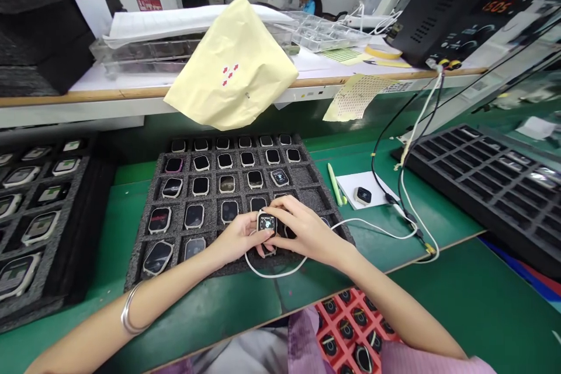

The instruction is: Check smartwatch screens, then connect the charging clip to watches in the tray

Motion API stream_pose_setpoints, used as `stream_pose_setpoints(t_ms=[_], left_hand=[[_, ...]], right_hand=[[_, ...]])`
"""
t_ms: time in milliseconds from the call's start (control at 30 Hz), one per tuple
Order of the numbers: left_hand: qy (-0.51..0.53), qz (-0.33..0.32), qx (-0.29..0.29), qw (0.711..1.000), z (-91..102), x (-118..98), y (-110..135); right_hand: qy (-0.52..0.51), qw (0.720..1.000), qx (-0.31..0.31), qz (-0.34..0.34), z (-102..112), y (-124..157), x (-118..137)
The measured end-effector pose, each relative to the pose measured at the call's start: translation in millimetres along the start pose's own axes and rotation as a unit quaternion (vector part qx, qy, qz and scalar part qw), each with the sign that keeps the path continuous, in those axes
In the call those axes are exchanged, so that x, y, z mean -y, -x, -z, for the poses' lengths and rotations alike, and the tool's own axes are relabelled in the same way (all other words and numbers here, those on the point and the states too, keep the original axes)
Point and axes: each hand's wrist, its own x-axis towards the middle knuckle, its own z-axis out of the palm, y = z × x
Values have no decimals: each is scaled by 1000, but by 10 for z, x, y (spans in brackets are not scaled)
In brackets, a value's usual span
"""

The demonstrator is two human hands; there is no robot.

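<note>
Between my two hands is a smartwatch without a strap, its screen lit with a watch face. My left hand pinches it from the left. My right hand closes on its right and top edges. A white cable loops below the hands and runs right; its end near the watch is hidden by my fingers. Under my hands lies a grey foam tray with rows of strapless watches in its slots. One watch in it also has a lit screen, and a few slots at its right hold nothing.
A green pen and a white pad with a small watch lie right of the tray. More foam trays stand at left and right. A power supply sits on the shelf. A red tray is below; a person sits beyond.
</note>
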Motion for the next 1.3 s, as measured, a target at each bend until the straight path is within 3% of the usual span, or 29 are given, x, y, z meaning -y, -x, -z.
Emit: stream_pose_setpoints(t_ms=[167, 267, 400, 500, 600, 733, 933, 1133, 1300], left_hand=[[-72, -20, -12, 997, -13, 64, 61], [-51, -13, 3, 999, -13, 82, 72], [-17, 5, -12, 1000, -53, 65, 77], [3, 27, -52, 998, -87, 32, 110], [-25, 53, -79, 995, -55, -8, 162], [-63, 84, -84, 991, 44, -34, 240], [-43, 59, -59, 996, 96, -19, 260], [-15, 39, -8, 999, 187, -85, 197], [7, 28, 3, 1000, 245, -102, 172]], right_hand=[[-24, 999, -34, -2, 142, 71, -72], [-38, 995, -71, -66, 341, 218, -322], [76, 989, 9, -123, 557, 461, -637], [116, 983, 55, -127, 633, 511, -630], [153, 977, 76, -125, 594, 346, -498], [177, 970, 150, -79, 413, -4, -364], [195, 963, 183, -47, 316, -155, -336], [181, 970, 160, -12, 377, -193, -440], [148, 986, 76, -5, 425, -251, -428]])
